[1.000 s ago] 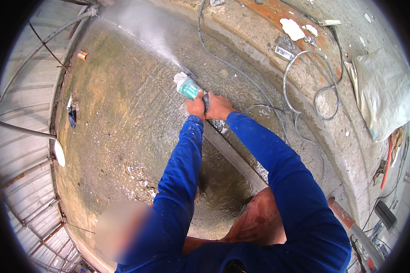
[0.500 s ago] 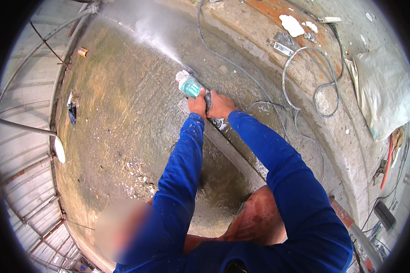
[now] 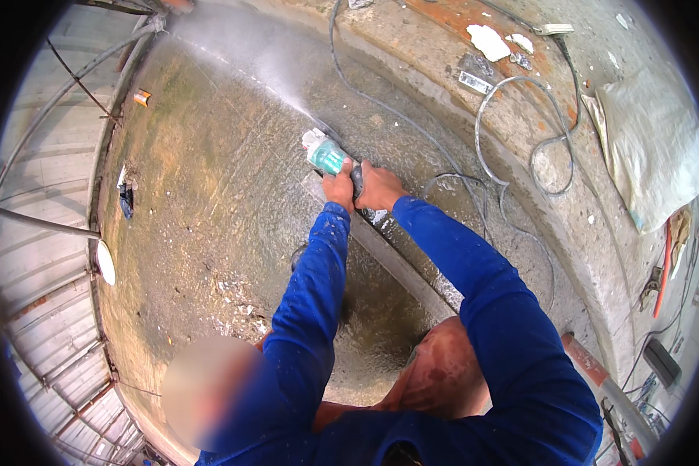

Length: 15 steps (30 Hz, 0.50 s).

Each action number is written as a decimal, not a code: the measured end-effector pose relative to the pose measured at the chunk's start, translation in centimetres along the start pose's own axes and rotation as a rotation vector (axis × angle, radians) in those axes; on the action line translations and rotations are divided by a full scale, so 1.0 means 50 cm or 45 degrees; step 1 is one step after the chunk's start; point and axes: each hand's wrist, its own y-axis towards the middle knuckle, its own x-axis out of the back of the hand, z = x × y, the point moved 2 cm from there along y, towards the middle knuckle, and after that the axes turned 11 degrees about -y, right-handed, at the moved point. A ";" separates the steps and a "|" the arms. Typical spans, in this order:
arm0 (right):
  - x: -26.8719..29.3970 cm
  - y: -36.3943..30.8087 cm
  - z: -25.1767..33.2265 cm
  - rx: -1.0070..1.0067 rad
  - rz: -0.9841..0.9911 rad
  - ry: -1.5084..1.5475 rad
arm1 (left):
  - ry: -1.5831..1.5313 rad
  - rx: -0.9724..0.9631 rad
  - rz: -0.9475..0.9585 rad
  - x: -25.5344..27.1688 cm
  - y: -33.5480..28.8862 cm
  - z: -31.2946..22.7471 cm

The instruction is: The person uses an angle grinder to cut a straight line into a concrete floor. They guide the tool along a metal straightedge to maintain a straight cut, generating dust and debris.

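Both of my hands are wrapped around an angle grinder (image 3: 327, 156) with a teal-green body and a dark rear handle. My left hand (image 3: 339, 189) grips the body from the left; my right hand (image 3: 380, 189) closes around the rear part from the right. The grinder's whitened head is low over the wet concrete floor (image 3: 210, 171), its disc mostly hidden. From the head, a white spray of dust or mist (image 3: 276, 89) shoots toward the far left. Beneath my hands, a long flat bar (image 3: 400, 268) runs back toward my legs.
A grey cable (image 3: 380, 105) curves across the floor and loops onto the raised concrete ledge (image 3: 520, 132) at right. A white sack (image 3: 652, 147) lies there, near a red-handled tool (image 3: 662, 272). Corrugated metal wall (image 3: 50, 186) borders the left. White debris (image 3: 237, 303) litters the floor.
The white spray looks thinner near the grinder. An orange-red thing shows at the top left edge. The view has shifted slightly; both hands keep their hold on the angle grinder.
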 end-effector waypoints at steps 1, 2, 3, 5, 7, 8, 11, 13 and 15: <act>0.000 -0.002 0.000 -0.006 0.013 0.004 | -0.001 -0.006 -0.019 0.002 0.000 0.000; -0.003 -0.003 0.000 0.000 0.001 0.007 | 0.018 -0.004 -0.015 0.008 0.001 0.003; -0.007 -0.003 0.000 0.006 -0.012 0.011 | 0.037 -0.001 -0.011 0.013 0.004 0.005; -0.012 -0.002 -0.003 0.008 -0.010 0.013 | 0.062 0.002 -0.011 0.014 0.003 0.008; -0.013 0.002 -0.010 -0.001 0.018 0.010 | 0.074 0.000 -0.019 0.006 -0.004 0.009; -0.010 0.000 -0.007 -0.001 0.015 0.015 | 0.062 0.011 -0.022 0.006 -0.003 0.007; 0.001 -0.008 0.003 -0.001 0.022 0.034 | 0.064 0.035 -0.048 0.006 -0.003 -0.003; 0.009 -0.009 0.007 0.000 0.047 0.049 | 0.112 0.042 -0.091 0.006 -0.004 -0.013; 0.003 -0.005 -0.003 0.004 0.015 0.021 | 0.116 0.091 -0.097 -0.010 -0.020 -0.021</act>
